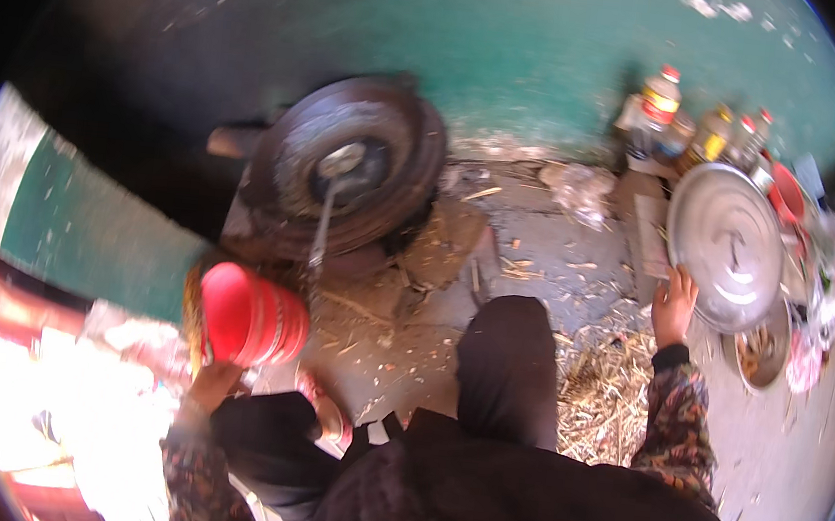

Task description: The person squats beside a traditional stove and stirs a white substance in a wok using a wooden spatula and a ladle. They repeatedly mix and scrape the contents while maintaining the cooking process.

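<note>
My left hand (pixel 214 385) is closed at the lower edge of a red plastic bucket (pixel 276 324), which is tipped so its mouth faces left; part of the fingers is hidden. On the other side, my right hand (pixel 674 305) reaches forward with its fingers stretched out, the tips at the rim of a round silver metal lid (pixel 726 245). That lid sits tilted above a metal bowl (pixel 763 346) with brownish contents. A wok (pixel 298 164) is set on the stove ahead at left, and a long-handled ladle (pixel 323 226) rests in it.
Bottles (pixel 659 108) stand along the green wall at back right, near a red bowl (pixel 788 193) and plastic bags (pixel 830 260). Loose straw (pixel 610 405) covers the floor between my legs and right arm. Crumpled clear plastic (pixel 581 193) lies by the wall.
</note>
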Demonstrator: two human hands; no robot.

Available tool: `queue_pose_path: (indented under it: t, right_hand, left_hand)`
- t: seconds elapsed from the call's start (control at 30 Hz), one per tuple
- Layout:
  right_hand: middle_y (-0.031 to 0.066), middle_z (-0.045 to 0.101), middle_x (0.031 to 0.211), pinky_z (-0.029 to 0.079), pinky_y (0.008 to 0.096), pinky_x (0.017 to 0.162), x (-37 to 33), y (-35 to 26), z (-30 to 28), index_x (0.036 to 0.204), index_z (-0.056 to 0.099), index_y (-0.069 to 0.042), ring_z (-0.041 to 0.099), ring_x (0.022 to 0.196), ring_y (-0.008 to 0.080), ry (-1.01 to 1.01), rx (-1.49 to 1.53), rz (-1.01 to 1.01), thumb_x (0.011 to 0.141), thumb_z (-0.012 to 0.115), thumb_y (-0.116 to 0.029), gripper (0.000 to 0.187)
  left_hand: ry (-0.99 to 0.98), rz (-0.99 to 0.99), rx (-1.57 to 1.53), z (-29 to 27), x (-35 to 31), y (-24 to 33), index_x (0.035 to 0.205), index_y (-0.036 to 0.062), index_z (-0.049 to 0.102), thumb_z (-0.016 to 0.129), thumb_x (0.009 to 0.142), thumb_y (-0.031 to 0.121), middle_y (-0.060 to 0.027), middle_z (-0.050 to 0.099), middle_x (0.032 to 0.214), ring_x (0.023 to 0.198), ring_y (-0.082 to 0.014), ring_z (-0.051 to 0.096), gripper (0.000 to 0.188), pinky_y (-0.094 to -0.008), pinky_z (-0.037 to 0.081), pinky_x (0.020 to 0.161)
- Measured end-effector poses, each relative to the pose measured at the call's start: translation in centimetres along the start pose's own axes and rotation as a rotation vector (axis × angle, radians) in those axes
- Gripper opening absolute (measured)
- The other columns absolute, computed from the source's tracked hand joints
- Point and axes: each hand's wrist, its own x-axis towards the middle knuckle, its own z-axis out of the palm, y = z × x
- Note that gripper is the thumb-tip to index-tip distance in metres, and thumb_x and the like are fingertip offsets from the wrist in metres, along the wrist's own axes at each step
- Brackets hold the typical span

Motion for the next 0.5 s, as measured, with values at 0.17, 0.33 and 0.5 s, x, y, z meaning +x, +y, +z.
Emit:
queue_pose_path:
  t: [0.17,0.33,0.5]
  right_hand:
    - [0.0157,0.053,0.121,0.038,0.0432,0.098,0.3,-12.0,0.1,0.107,0.058,-0.004,0.046,0.114,0.0360,-0.101,0.319,-0.160,0.075,0.061,-0.001,0.032]
    - [0.0154,0.054,0.121,0.039,0.0431,0.096,2.0,-24.4,-6.9,0.106,0.059,-0.004,0.046,0.114,0.0361,-0.157,0.645,-0.343,0.076,0.061,-0.002,0.030]
    - [0.0170,0.055,0.116,0.040,0.0439,0.094,0.1,-31.6,-8.6,0.103,0.058,-0.001,0.049,0.109,0.0378,-0.307,0.371,-0.712,0.076,0.062,-0.003,0.028]
  left_hand:
    - [0.267,0.222,-0.129,-1.5,6.0,0.1,0.095,0.0011,0.061,0.062,0.085,0.023,-0.0065,0.065,0.072,0.068,-0.0169,0.065,0.025,-0.0295,0.052,0.062]
    - [0.680,-0.042,0.702,-5.6,10.1,-3.5,0.105,0.0101,0.061,0.065,0.079,0.033,-0.0154,0.064,0.099,0.086,-0.0308,0.063,0.035,-0.0429,0.051,0.075]
    - [0.828,-0.360,0.751,-7.9,12.5,-17.3,0.124,0.0151,0.050,0.067,0.075,0.039,-0.0168,0.046,0.132,0.123,-0.0346,0.043,0.057,-0.0472,0.040,0.097]
